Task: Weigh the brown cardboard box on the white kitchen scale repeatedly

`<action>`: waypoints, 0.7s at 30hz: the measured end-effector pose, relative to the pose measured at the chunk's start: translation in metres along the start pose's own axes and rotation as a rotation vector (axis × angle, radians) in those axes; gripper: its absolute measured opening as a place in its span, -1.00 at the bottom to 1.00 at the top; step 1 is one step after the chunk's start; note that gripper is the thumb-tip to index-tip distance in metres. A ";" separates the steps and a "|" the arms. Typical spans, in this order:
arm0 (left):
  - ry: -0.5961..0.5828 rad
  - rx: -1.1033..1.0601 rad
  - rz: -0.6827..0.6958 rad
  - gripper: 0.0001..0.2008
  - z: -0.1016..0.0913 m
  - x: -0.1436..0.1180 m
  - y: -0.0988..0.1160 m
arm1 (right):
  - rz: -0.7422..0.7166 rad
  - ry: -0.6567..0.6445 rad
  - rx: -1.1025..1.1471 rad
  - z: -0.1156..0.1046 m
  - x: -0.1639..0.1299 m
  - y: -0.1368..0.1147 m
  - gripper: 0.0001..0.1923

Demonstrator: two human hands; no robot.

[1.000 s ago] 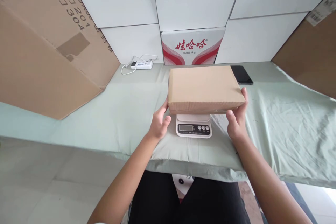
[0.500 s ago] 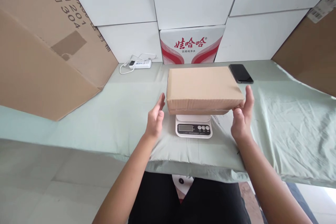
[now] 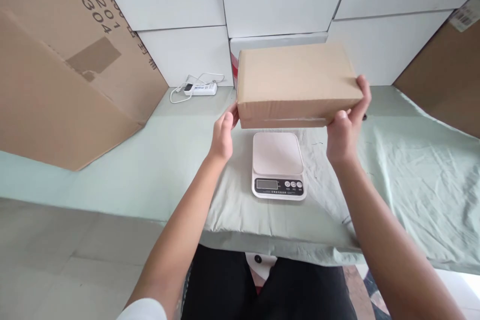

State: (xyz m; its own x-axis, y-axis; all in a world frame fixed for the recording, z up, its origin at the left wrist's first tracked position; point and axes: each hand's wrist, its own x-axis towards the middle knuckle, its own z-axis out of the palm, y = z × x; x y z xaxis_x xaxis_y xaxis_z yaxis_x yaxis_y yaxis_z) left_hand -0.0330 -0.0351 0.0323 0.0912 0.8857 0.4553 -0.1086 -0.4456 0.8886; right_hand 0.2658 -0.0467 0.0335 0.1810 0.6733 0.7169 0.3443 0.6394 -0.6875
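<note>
Above the scale (image 3: 278,155), both hands hold the box (image 3: 296,80) lengthwise left-to-right.

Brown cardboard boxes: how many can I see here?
3. A closed rectangular brown cardboard box is held between the left hand and right hand, above the white scale; a large one leans far left; another stands far right, partly cropped.

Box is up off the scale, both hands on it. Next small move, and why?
Probably carry the cardboard box sideways and set it on the green cloth. Left hand and right hand hold its ends above the scale, whose platform is bare.
</note>
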 end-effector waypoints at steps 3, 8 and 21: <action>0.039 -0.020 -0.070 -0.12 0.004 0.018 -0.032 | -0.056 0.053 0.075 0.018 0.011 0.039 -0.06; 0.001 -0.036 -0.156 -0.11 0.005 0.020 -0.070 | 0.018 0.028 0.014 0.023 0.002 0.086 0.01; -0.078 -0.013 -0.280 -0.25 0.003 0.027 -0.090 | 0.156 -0.071 -0.028 0.022 -0.004 0.116 0.11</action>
State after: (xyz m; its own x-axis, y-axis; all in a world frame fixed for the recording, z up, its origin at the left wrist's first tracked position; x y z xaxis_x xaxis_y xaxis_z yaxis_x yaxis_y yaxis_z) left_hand -0.0179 0.0285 -0.0348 0.1948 0.9612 0.1953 -0.0808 -0.1827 0.9798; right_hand 0.2847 0.0333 -0.0515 0.1693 0.7885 0.5912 0.3430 0.5152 -0.7854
